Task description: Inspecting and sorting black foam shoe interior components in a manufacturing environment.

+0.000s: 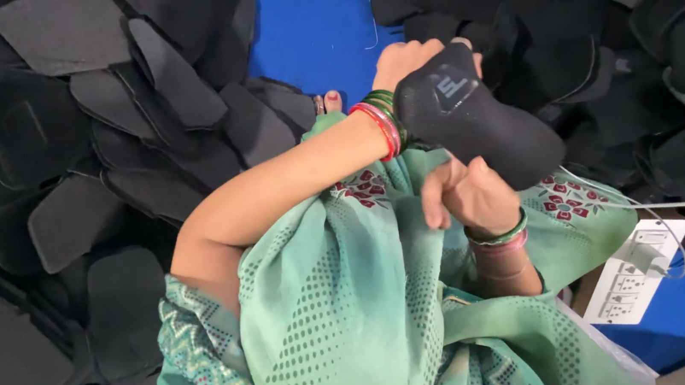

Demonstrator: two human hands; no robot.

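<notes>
Head view: a black padded fabric piece (476, 117) is held above a green-draped lap (355, 303), gripped by the closed left hand (403, 61) and pinched at its lower edge by the right hand (467, 195) (similar black pieces (98, 160) are heaped all around), seemingly for inspection.

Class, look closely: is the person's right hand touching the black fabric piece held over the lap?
Touching. The head view shows the right hand gripping the lower edge of the black fabric piece, with no gap between them.
</notes>
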